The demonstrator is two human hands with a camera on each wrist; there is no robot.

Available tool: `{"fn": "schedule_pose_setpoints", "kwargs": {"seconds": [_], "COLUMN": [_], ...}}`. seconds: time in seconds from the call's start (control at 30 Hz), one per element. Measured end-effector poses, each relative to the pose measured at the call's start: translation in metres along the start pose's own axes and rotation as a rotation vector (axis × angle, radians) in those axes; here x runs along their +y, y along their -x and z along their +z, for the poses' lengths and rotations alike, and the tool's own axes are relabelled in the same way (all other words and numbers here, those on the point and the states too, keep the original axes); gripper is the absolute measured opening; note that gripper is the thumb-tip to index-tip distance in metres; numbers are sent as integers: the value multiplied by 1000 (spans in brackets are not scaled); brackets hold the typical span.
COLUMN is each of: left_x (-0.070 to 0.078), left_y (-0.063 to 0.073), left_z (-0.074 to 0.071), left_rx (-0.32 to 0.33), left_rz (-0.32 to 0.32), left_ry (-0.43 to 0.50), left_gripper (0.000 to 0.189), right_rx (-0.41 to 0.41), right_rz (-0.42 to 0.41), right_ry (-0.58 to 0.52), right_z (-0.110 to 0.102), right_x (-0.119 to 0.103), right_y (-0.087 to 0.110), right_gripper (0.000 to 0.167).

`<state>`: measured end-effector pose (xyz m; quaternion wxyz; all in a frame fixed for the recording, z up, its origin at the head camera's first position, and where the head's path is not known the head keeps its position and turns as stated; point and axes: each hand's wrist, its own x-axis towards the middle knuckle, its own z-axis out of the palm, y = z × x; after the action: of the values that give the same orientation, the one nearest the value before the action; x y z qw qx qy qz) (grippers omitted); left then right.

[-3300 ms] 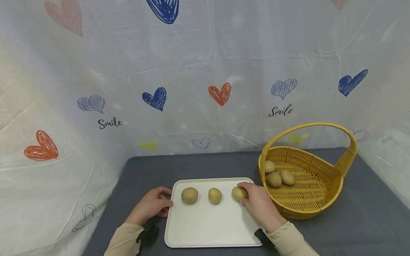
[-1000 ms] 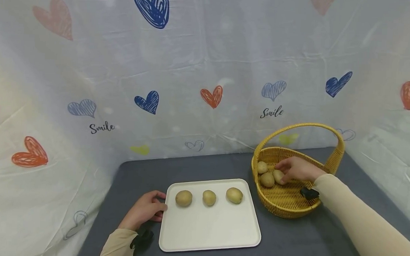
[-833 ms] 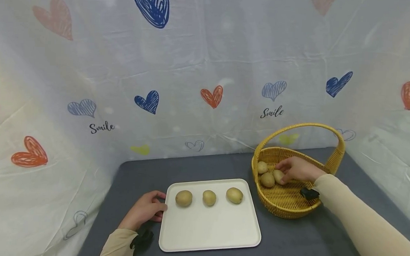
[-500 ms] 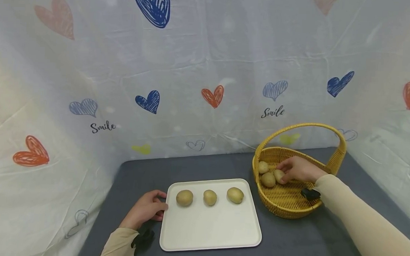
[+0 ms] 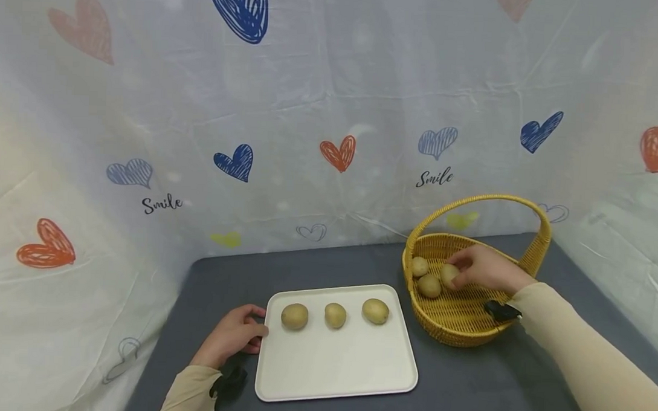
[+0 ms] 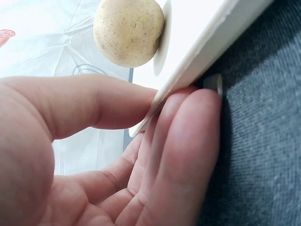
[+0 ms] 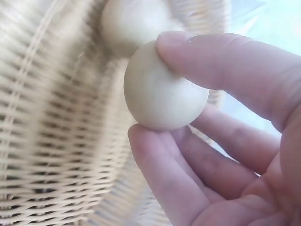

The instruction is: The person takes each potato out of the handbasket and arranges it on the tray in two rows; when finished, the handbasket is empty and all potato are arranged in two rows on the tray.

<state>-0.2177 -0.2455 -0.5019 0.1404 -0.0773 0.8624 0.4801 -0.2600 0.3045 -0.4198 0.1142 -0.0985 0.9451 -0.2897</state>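
My right hand [image 5: 487,268] reaches into a yellow wicker basket [image 5: 455,340] and pinches a potato [image 7: 162,92] between thumb and fingertips. Two more potatoes lie beside it, one nearer potato [image 5: 429,286] and one farther back [image 5: 420,267]. At the left edge of a white rectangular tray [image 5: 336,372], my left hand [image 5: 232,335] holds the rim, thumb on the edge and fingers [image 6: 190,127] curled beneath, as the left wrist view shows. Three potatoes stand in a row on the tray: a left one [image 5: 295,316], a middle one [image 5: 335,315] and a right one [image 5: 375,311].
The basket's tall arched handle [image 5: 478,198] rises over the right hand. A dark grey cloth [image 5: 305,268] covers the table. Behind it hangs a white curtain [image 5: 289,107] printed with hearts.
The right hand released a potato on the tray's right, moved into the basket and took hold of another, which now sits slightly higher. The left hand stayed at the tray's edge.
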Motion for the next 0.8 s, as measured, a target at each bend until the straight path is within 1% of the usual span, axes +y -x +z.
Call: {"fn": "schedule_pose_setpoints", "kwargs": {"seconds": [0.17,0.33,0.5,0.67,0.8], "left_x": [-1,-1,-1,1,1], "left_y": [0,-1,2,3,4], "left_z": [0,-3,-6,-4,-5], "left_rx": [0,-3,7,-12,-19], "left_rz": [10,12,21,39,28], "left_ry": [0,3,-5,10,23], "left_gripper": [44,43,43,45,44], "right_rx": [60,112,120,128,142], "right_rz": [6,-30,-58,-94,-104], "right_ry": [-17,-50,-97,-174,-226], "right_z": [-2,5,23,48,66], "right_x": [-21,-48,-71,-93,-118], "right_y": [19,38,43,48,52], "right_gripper": [60,58,58,58,55]}}
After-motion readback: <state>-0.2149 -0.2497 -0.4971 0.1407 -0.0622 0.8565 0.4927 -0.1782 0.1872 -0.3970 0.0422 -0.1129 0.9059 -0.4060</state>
